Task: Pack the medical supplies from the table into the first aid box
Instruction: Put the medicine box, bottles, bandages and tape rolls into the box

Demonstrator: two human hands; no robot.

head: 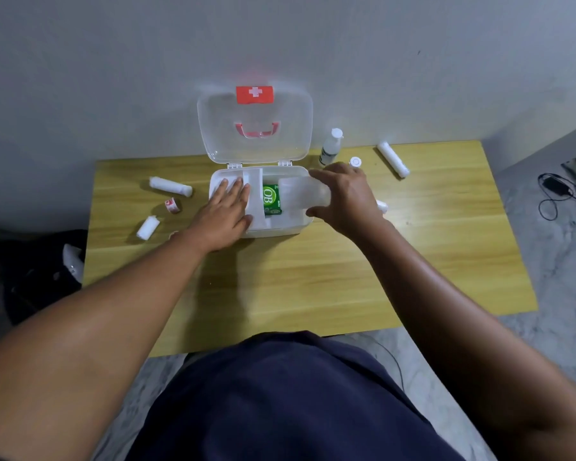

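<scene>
The white first aid box (281, 229) stands open at the back middle of the table, its clear lid (210, 128) with a red cross label leaning on the wall. A green packet (271, 199) lies inside. My left hand (225, 211) rests flat on the box's left side, over a white inner tray. My right hand (345, 194) grips a translucent white packet (301, 193) over the box's right side.
Left of the box lie a long white bandage roll (170, 186), a small red-and-white tape roll (172, 205) and a short white roll (148, 227). To the right stand a clear bottle (330, 148), a small round cap (355, 162) and another long roll (393, 159). A cable (556, 194) lies on the floor.
</scene>
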